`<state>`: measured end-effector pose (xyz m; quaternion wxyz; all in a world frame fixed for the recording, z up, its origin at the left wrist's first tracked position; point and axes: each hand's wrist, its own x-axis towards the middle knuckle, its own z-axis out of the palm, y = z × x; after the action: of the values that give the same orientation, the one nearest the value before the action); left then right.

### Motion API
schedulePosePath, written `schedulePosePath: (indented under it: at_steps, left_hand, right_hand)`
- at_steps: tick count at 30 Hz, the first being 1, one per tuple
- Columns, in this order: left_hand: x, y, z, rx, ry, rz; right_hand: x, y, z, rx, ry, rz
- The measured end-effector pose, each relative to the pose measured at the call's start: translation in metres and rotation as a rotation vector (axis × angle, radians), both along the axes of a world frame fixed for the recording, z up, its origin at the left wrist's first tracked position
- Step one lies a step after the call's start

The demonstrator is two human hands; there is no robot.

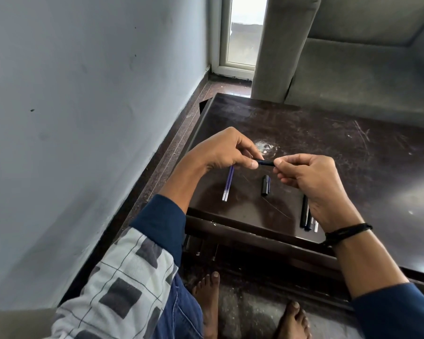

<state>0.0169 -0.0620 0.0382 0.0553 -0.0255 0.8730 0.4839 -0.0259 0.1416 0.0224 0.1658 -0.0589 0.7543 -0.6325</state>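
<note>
A short dark pen piece [266, 162] is held above the dark wooden table [328, 133], between both hands. My left hand [224, 151] pinches its left end with thumb and fingers. My right hand [311, 182] pinches its right end. Under my left hand lie two thin blue refills [228, 185] side by side on the table. A black pen cap [265, 185] lies between the hands. More black pen parts [306, 215] lie beside my right wrist, partly hidden by it.
The table's near edge [255, 231] runs just in front of my knees and bare feet [209, 297]. A grey wall [83, 118] stands close on the left. A grey sofa [352, 69] sits behind the table, with a narrow window [242, 33] beyond.
</note>
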Motion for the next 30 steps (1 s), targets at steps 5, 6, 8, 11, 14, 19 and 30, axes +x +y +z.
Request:
schedulePosePath:
  at_steps: [5, 6, 8, 11, 14, 19, 30]
  left_hand:
    - [0.001, 0.0009, 0.0007, 0.005, 0.008, -0.001]
    - [0.0014, 0.0006, 0.0007, 0.001, 0.009, 0.0]
    - [0.0018, 0.0003, 0.001, -0.009, 0.01, -0.001]
    - [0.0015, 0.0003, 0.0014, -0.013, 0.008, 0.003]
    - [0.0011, 0.0005, 0.0011, -0.007, 0.003, 0.0]
    - [0.0009, 0.0008, 0.0015, 0.002, -0.003, -0.008]
    - [0.0, 0.0006, 0.0008, 0.007, -0.006, -0.004]
  right_hand:
    - [-0.0011, -0.0008, -0.0043, 0.007, 0.01, -0.007]
    - [-0.0013, -0.0009, -0.0047, 0.003, 0.012, -0.006]
    - [-0.0015, -0.0011, -0.0048, -0.009, 0.014, -0.004]
    - [-0.0026, -0.0009, -0.0045, -0.012, 0.024, 0.009]
    - [-0.0039, -0.0002, -0.0046, -0.003, 0.036, 0.012]
    - [-0.0027, 0.0004, -0.0052, 0.003, 0.039, 0.004]
    - [-0.0018, -0.0004, -0.003, -0.041, 0.038, 0.006]
